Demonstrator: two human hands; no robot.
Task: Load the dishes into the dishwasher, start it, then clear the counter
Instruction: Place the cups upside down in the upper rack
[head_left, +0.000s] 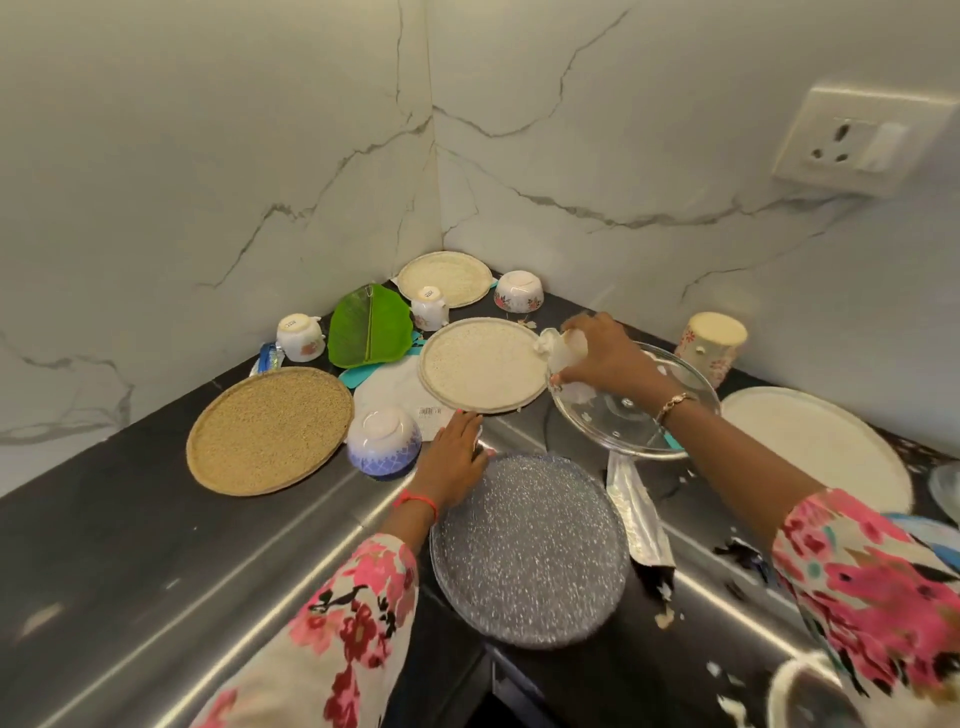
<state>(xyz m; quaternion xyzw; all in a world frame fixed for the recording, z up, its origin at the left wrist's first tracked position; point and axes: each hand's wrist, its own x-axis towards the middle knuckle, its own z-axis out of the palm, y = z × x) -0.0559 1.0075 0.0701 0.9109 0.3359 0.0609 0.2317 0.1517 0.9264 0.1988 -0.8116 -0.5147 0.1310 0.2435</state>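
My right hand (597, 353) is closed on a crumpled white tissue (558, 347) at the far rim of a clear glass plate (623, 426), which sits tilted on the black counter (130, 545). My left hand (454, 452) rests palm down on the counter with fingers spread, touching the far edge of a grey speckled plate (530, 551). A cream speckled plate (480, 364) lies just beyond both hands. An upturned blue and white bowl (384, 441) stands left of my left hand.
In the corner lie a tan plate (267, 428), a green leaf dish (369, 327), another cream plate (447, 278), two upturned cups (298, 338) (430, 306), a floral bowl (518, 291). At right stand an upturned floral tumbler (711, 345), a white plate (826, 441), a foil wrapper (639, 514). Crumbs dot the counter.
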